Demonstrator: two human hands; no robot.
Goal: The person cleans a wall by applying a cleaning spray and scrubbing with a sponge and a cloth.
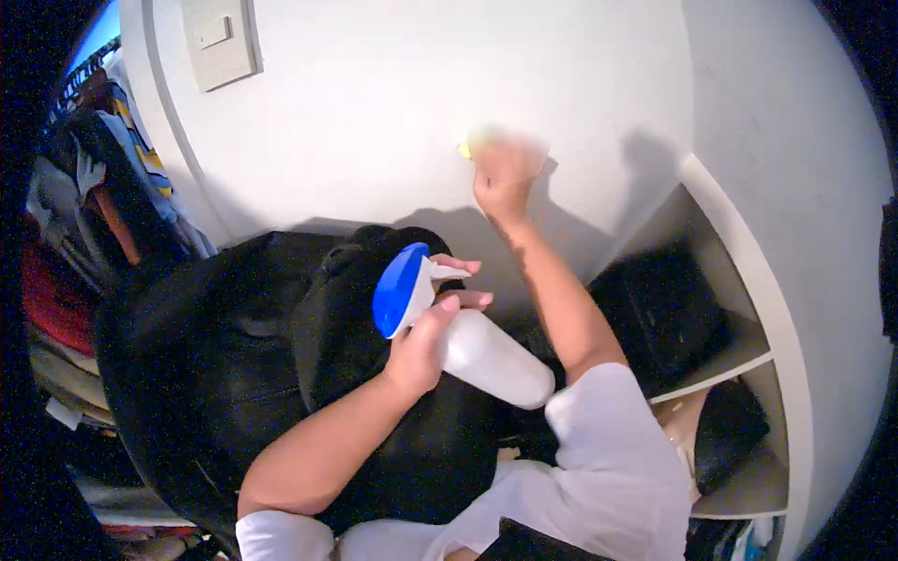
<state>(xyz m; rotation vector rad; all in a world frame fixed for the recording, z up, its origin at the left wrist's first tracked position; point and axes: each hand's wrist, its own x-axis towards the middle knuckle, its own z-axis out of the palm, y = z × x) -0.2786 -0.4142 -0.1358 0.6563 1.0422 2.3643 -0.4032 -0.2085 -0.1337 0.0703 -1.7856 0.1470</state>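
My left hand [421, 351] is wrapped round the neck of a white spray bottle [500, 360] with a blue-topped trigger head [402, 292]. The bottle is tilted, its base toward the lower right, and some fingers lie by the white trigger. Farther off, my right hand [505, 168] is closed against the white wall [374, 122], its fingers smeared by motion. A small yellow piece [464, 150] sticks out at the left side of that hand; the rest of it is hidden, and its kind cannot be made out.
Below the wall stands a bulky black covered thing [215, 346]. Hanging clothes [112, 187] line the left side. On the right, a white shelf unit [781, 346] holds a black box-like thing [655, 313] and a dark bag [731, 435]. A light switch [220, 37] sits at upper left.
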